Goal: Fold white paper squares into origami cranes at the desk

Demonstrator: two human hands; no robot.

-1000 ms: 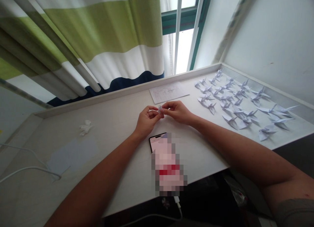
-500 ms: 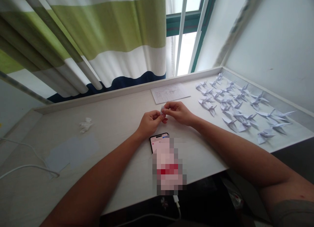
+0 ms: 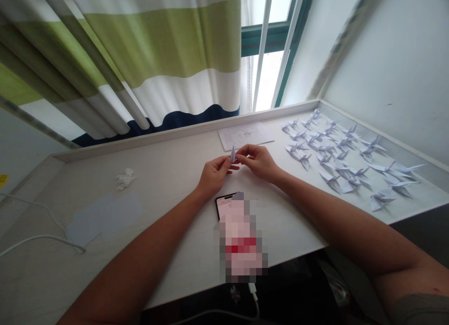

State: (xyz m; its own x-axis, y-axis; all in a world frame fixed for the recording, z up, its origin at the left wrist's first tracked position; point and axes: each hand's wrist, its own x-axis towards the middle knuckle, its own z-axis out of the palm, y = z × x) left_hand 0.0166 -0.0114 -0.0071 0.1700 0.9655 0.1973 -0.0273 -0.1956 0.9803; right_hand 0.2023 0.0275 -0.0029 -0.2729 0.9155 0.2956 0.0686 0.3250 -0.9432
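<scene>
Above the middle of the white desk (image 3: 168, 184), my left hand (image 3: 213, 174) and my right hand (image 3: 258, 160) meet and both pinch a small folded piece of pale paper (image 3: 233, 154). The paper stands upright between the fingertips, narrow and pointed. Fingers of both hands are closed around it. Just below the hands a phone (image 3: 238, 231) lies on the desk with its screen lit.
Several folded paper cranes (image 3: 336, 154) are spread over the desk's right part by the wall. A printed sheet (image 3: 245, 134) lies at the back, a crumpled paper scrap (image 3: 125, 179) and a pale blue sheet (image 3: 103, 217) at left. A white cable (image 3: 42, 243) crosses the left edge.
The folded paper has been turned upright between my fingertips; my hands have barely shifted. The view has moved slightly.
</scene>
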